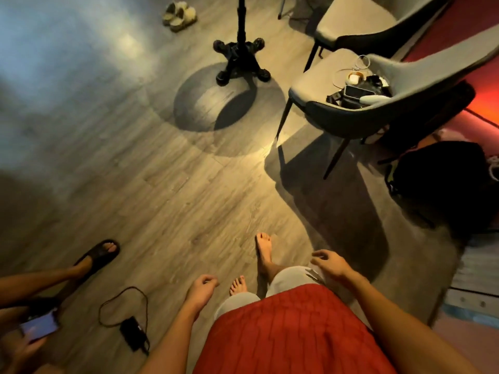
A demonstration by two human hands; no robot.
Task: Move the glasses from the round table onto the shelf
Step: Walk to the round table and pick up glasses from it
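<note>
Hands: left [201, 288] loosely curled, right [328, 261] spread, both empty; glasses unseen.

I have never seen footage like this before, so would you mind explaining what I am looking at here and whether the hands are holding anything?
There is no machine here. A person wears a wide-angle camera on the head, so the single picture looks forward and down at their own body and the wooden floor.

The left hand and right hand hang loosely at the sides, and both are empty. Below them you see a red garment and bare feet.

Ahead stands a black pedestal base, with a round shadow on the floor; no tabletop, glasses or shelf can be seen. To the right is a grey chair with cables and small devices on its seat, and a second chair behind it. A dark bag sits at the far right. At the lower left, another person's sandalled foot and a phone show, near a charger on the floor.
</note>
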